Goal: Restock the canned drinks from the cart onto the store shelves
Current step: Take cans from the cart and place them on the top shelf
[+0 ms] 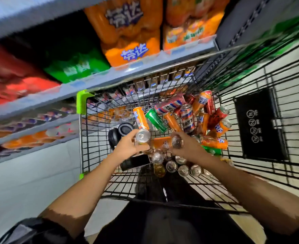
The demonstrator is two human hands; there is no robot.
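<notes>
A black wire cart [254, 173] stands against the store shelves [110, 80]. Inside it lie several loose slim cans, orange, red and green, piled toward the far right [205, 117]. Both my hands reach down into the basket. My left hand [127, 147] grips an orange can [141, 124] near its silver top, held nearly upright. My right hand [189, 147] is closed around another orange can [164, 142] lying on its side, its silver end facing me. Below my hands a row of upright cans [180, 168] shows only silver tops.
Shelves on the left carry red, green [78, 67] and orange multipacks [131, 43], with smaller cans on lower shelves. Black headphones [120, 131] and a dark flat object [136, 162] lie in the cart's left part. A black child-seat flap [261, 124] hangs at the right.
</notes>
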